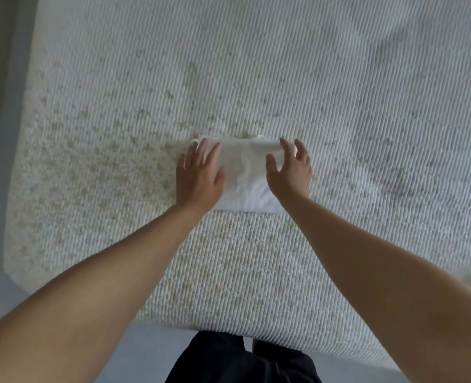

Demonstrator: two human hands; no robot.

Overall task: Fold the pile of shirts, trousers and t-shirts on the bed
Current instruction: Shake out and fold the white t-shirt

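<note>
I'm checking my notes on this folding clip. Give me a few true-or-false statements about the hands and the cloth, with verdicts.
1. A white folded garment lies on the bed. True.
2. The left hand lies with straight fingers on the garment's left side. True.
3. The right hand holds a hanger. False: it holds nothing; its spread fingers are at the garment's right side.
4. The garment is black. False: it is white; the black cloth is the person's clothing at the bottom edge.
5. Both hands are at the same garment. True.
</note>
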